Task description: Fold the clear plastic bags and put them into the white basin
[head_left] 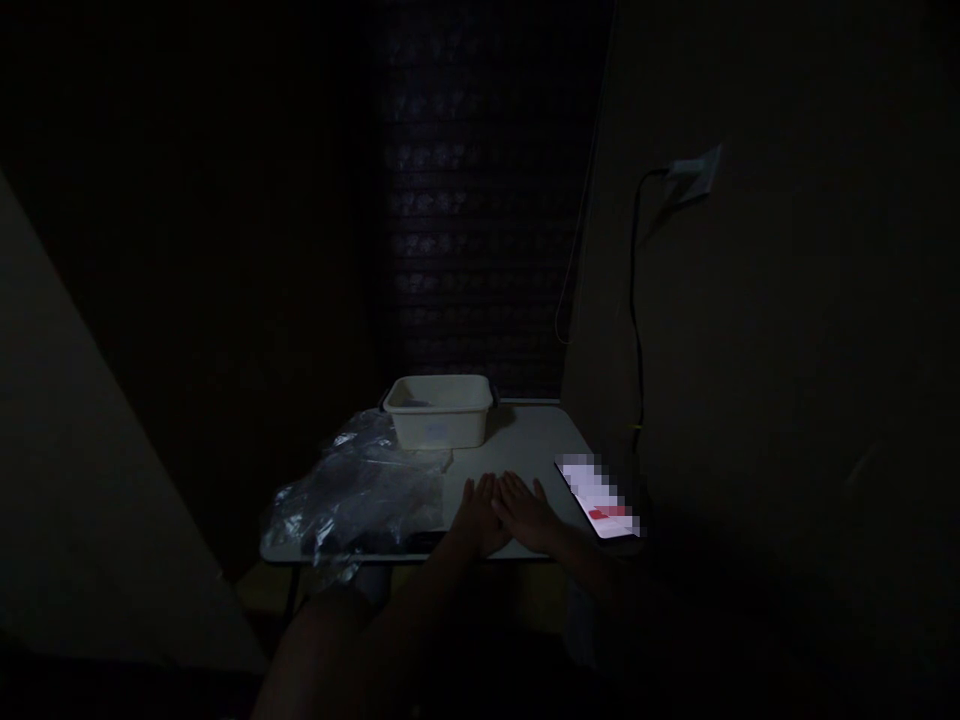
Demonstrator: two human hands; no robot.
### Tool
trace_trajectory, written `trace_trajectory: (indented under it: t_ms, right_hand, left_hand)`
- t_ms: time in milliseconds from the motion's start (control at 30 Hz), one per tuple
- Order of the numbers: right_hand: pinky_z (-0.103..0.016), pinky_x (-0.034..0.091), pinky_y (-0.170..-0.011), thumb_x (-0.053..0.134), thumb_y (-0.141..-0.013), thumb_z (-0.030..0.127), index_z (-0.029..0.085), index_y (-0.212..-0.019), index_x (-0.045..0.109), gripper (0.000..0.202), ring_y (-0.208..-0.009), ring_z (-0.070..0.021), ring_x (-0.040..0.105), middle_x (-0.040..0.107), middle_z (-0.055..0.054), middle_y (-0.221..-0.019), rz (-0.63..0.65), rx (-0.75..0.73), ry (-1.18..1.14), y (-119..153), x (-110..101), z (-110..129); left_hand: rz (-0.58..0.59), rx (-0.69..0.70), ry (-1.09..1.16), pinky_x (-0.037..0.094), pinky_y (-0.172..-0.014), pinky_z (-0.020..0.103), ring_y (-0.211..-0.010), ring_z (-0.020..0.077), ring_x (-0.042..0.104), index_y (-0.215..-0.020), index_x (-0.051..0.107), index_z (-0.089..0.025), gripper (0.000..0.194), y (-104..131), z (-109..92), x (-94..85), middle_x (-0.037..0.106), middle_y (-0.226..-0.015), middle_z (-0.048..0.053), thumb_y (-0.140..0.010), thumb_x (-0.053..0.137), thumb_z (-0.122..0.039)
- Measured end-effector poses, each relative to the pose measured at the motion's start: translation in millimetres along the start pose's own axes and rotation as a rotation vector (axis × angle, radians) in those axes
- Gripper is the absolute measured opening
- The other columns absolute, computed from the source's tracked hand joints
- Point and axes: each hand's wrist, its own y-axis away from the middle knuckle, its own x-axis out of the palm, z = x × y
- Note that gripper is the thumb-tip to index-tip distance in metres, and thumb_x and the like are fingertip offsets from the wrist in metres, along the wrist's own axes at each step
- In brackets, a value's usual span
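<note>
My left hand (478, 518) and my right hand (526, 515) are side by side over the front part of a white table (534, 432). Both appear palm up, fingers stretched forward and thumbs pointing outward. Their inner edges touch or overlap slightly. I see nothing in either hand. Left of them a crumpled clear plastic sheet or bag (375, 495) spreads across the table. A dark, thin object (426, 540) lies at the front edge near my left hand; its kind is too dim to tell. To the right lies a phone or tablet (596, 495) with its screen lit.
A white plastic tub (441, 425) with dark handles stands at the table's back. Behind it hangs a dark blind (465, 230). A black cable (634, 290) runs down the right wall from a plug (688, 172). The room is very dim.
</note>
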Motion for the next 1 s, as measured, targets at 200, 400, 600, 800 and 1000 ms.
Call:
trace_trajectory:
  t_ms: [200,400,600,800,1000]
  right_hand:
    - [-0.045,0.001,-0.087,0.002,-0.075,0.042,0.015,-0.119,0.015,0.053,-0.113,-0.0167,0.003,0.014,-0.006,-0.125,0.053,0.015,-0.018,0.2,1.3,-1.5]
    - [-0.044,0.000,-0.087,0.000,-0.073,0.046,0.012,-0.120,0.010,0.058,-0.113,-0.0156,0.000,0.010,-0.006,-0.126,0.110,0.041,-0.052,0.4,-5.0,0.5]
    - [-0.046,0.001,-0.086,0.002,-0.073,0.046,0.012,-0.120,0.009,0.058,-0.113,-0.0165,-0.001,0.008,-0.007,-0.126,0.155,0.021,-0.053,-3.1,-4.0,-1.9]
    - [-0.049,0.004,-0.084,0.006,-0.076,0.041,0.022,-0.117,0.022,0.048,-0.113,-0.0169,0.008,0.019,-0.005,-0.124,0.095,-0.034,-0.041,-6.2,-5.3,-7.7]
    - [-0.045,0.006,-0.086,0.006,-0.078,0.035,0.023,-0.114,0.027,0.044,-0.112,-0.0160,0.012,0.022,-0.004,-0.123,-0.054,-0.084,0.010,-10.6,-0.4,-5.7]
  left_hand:
    - [0.004,-0.003,0.013,0.005,-0.087,0.044,-0.112,0.0241,0.007,-0.118,0.016,-0.010,0.062,0.1,0.4,3.5,0.020,-0.123,0.012,-0.069,0.021,-0.046]
    - [0.008,0.006,0.029,0.005,-0.086,0.047,-0.112,0.0244,0.008,-0.118,0.017,-0.010,0.062,0.1,-1.2,0.1,0.021,-0.122,0.013,-0.068,0.022,-0.046]
    - [0.027,-0.010,0.027,0.006,-0.084,0.048,-0.111,0.0254,0.009,-0.118,0.017,-0.010,0.062,-0.6,-1.4,0.7,0.020,-0.122,0.014,-0.068,0.021,-0.046]
    - [-0.040,-0.005,-0.001,0.006,-0.084,0.049,-0.109,0.0264,0.016,-0.116,0.023,-0.012,0.061,1.9,-1.1,-3.7,0.028,-0.119,0.014,-0.069,0.018,-0.049]
    - [-0.082,-0.062,-0.019,0.004,-0.086,0.045,-0.106,0.0266,0.024,-0.115,0.026,-0.011,0.061,4.7,-1.6,-3.3,0.034,-0.115,0.014,-0.069,0.016,-0.050]
